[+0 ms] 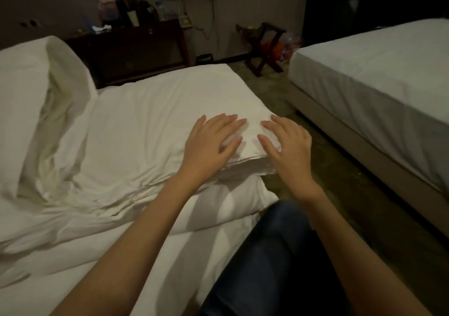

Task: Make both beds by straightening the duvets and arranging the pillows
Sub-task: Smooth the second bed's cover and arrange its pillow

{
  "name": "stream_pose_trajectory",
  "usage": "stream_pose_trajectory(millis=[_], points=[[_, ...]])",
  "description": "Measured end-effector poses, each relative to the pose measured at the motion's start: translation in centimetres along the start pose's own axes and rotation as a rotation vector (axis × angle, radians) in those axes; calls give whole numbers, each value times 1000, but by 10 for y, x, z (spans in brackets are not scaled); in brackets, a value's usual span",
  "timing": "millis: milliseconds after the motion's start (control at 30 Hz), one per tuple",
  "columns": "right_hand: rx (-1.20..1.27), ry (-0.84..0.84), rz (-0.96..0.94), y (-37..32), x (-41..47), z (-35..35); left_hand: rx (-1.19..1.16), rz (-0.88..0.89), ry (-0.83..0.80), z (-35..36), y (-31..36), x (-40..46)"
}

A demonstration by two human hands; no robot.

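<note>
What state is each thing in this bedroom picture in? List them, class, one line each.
left hand: flat, pressing the folded duvet.
right hand: flat, pressing it too.
folded duvet: folded, on the near bed.
pillow: propped up, creased.
far bed: sheet smooth, bare.

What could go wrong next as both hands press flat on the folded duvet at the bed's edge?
1. The folded duvet sits at the bed's corner; pressure from the left hand and right hand may tip it to the floor.
2. The crumpled bedding beside it may stay creased.
</note>
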State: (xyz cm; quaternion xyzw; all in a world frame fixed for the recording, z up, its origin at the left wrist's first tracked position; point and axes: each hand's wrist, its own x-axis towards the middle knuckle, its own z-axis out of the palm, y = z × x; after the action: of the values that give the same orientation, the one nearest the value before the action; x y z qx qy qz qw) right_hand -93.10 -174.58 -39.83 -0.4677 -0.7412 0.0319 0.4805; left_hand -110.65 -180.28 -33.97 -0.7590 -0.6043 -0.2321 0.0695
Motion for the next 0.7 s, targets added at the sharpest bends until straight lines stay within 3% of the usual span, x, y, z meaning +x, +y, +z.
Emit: stream_pose_trajectory(millis=[100, 267, 400, 700], points=[[141, -145, 209, 27, -3, 8, 213, 20, -193, 23, 1, 11], [573, -373, 477, 53, -14, 20, 343, 78, -288, 54, -20, 13], [701, -435, 545, 61, -20, 37, 423, 171, -371, 64, -31, 15], [841, -468, 614, 72, -17, 58, 462, 243, -311, 72, -38, 21]])
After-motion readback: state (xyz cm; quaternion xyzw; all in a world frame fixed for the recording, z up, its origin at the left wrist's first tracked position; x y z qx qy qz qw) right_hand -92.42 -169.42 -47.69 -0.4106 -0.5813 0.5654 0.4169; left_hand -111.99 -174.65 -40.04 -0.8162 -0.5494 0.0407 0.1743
